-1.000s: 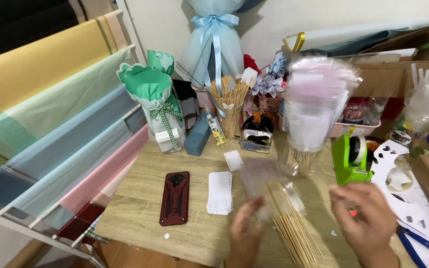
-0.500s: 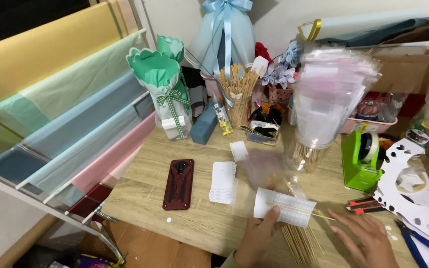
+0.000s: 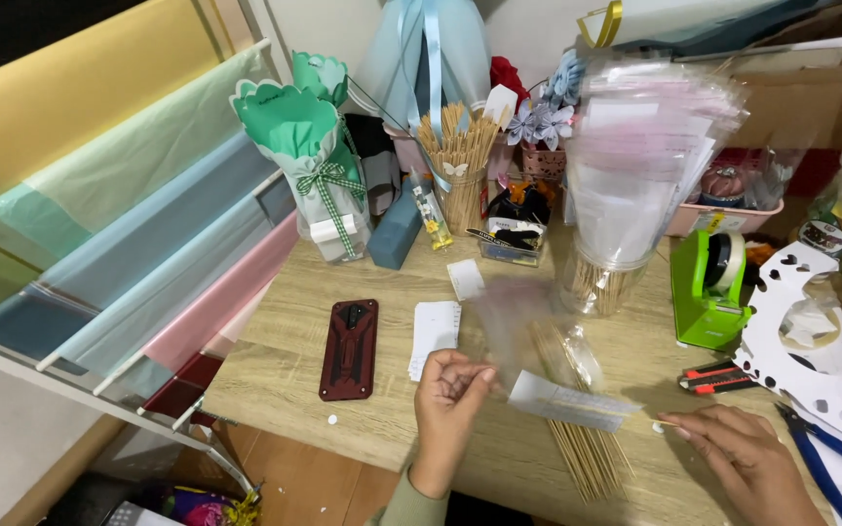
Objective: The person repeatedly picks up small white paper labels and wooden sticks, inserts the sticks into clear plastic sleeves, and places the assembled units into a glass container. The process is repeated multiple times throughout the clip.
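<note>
While a bundle of thin wooden skewers [image 3: 587, 443] lies fanned across the near edge of the wooden table [image 3: 275, 375], a clear plastic sleeve [image 3: 538, 341] with a white paper band is pinched between the thumb and curled fingers of the left hand [image 3: 450, 394] and held just above the sticks. The right hand [image 3: 738, 458] is laid flat on the tabletop beside the skewers, fingers pressed together and extended, a single skewer tip seen at its fingertips; whether it is gripped cannot be told. Just left of the hands, a white card [image 3: 435, 336] and a dark red phone case [image 3: 349, 349] are seen lying flat. Farther back, a clear jar [image 3: 598, 282] of sticks topped with more plastic sleeves is set beside a green tape dispenser [image 3: 709, 288]. Against the far side, a cup of wooden sticks [image 3: 460, 166] and a green paper bouquet wrap [image 3: 319, 161] are stood upright, with rolls of pastel wrapping paper [image 3: 99, 224] racked at left.
</note>
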